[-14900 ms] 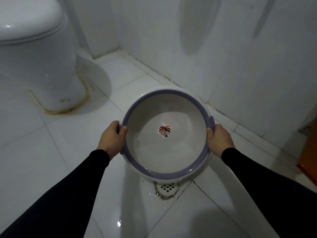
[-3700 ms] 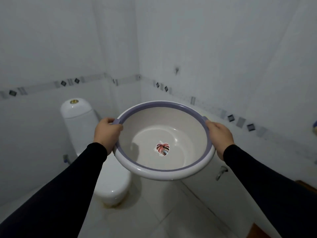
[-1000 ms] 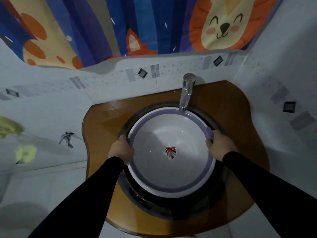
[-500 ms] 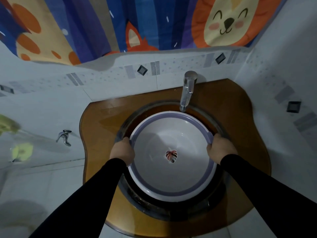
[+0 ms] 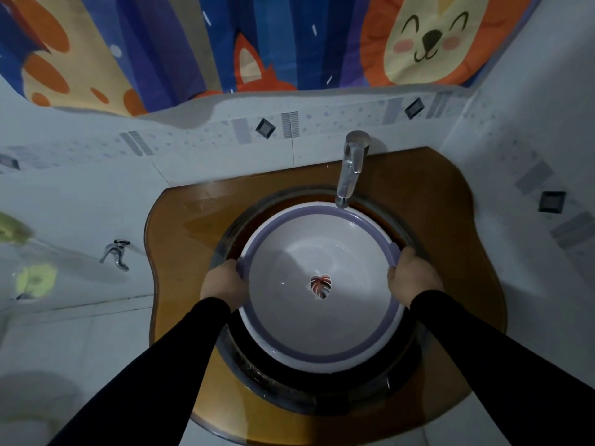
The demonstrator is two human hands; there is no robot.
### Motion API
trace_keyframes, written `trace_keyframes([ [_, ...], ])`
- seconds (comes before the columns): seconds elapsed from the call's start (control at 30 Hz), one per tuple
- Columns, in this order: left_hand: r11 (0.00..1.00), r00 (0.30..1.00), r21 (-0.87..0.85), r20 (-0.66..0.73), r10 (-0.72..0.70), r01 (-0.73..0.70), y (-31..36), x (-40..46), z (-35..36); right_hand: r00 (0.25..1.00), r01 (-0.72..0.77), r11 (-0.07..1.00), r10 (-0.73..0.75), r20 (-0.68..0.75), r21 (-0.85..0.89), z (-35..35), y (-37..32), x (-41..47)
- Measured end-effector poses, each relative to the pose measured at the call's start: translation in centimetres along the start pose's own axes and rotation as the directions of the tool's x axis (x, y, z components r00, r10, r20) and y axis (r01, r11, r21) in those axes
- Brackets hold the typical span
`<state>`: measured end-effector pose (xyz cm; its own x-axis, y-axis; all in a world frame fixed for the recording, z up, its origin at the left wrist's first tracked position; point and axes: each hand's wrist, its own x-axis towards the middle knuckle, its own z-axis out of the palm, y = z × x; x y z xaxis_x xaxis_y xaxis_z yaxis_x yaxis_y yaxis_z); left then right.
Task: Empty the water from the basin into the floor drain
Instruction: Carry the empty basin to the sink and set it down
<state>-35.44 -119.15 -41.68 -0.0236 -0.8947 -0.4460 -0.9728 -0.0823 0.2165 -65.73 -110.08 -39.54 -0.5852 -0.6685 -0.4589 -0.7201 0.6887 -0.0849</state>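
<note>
basin: white with purple rim band, leaf sticker at the bottom centre; held low inside the round sink bowl, spout of the tap at its 12 o'clock edge. No pooled water can be made out in it; judged emptied.
left hand: at 9 o'clock on the basin; grip closed on the purple side handle, fingers curled round it.
right hand: at 3 o'clock; grip likewise closed round the opposite handle.
step in hand: judged to be setting the emptied basin down into the sink. Best done with the rim kept level and both sides lowered evenly; the far edge should be kept clear of the spout; handles released only once the weight is borne by the bowl.
sink bowl contents: only the basin is seen; dark gap visible from 5 to 8 o'clock, drain hidden.
tabletop: amber glass, wet-looking sheen at 10 o'clock.
surroundings: wall tap at far 9 o'clock; cartoon-animal curtain at 12 o'clock. Floor drain not in view.
</note>
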Motion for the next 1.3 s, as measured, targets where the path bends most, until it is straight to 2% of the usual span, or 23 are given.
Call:
trace_keyframes([
  [0.23, 1.000, 0.999, 0.014, -0.022, 0.027, -0.027, -0.3, -0.2, 0.0, 0.991, 0.135, 0.987, -0.136, 0.001, -0.081, 0.1, 0.9, 0.0],
  [0.33, 0.999, 0.997, 0.003, -0.058, 0.045, -0.045, -0.2, 0.2, -0.4, 0.986, 0.164, 0.985, -0.163, 0.026, -0.047, 0.1, 1.1, -0.3],
  [0.53, 0.994, 0.995, 0.072, -0.043, 0.088, -0.085, 0.6, 0.7, -1.0, 0.984, 0.179, 0.984, -0.179, 0.001, -0.014, 0.7, 1.8, -0.5],
  [0.93, 0.997, 0.997, 0.030, -0.024, 0.073, -0.073, 0.3, 0.0, -1.3, 0.974, 0.215, 0.974, -0.219, -0.051, -0.065, 1.5, 2.2, -0.3],
  [1.3, 0.997, 0.999, 0.064, -0.001, 0.052, -0.052, -0.2, 0.3, -0.5, 0.981, 0.193, 0.978, -0.195, -0.016, -0.081, 1.1, 1.9, 0.2],
])
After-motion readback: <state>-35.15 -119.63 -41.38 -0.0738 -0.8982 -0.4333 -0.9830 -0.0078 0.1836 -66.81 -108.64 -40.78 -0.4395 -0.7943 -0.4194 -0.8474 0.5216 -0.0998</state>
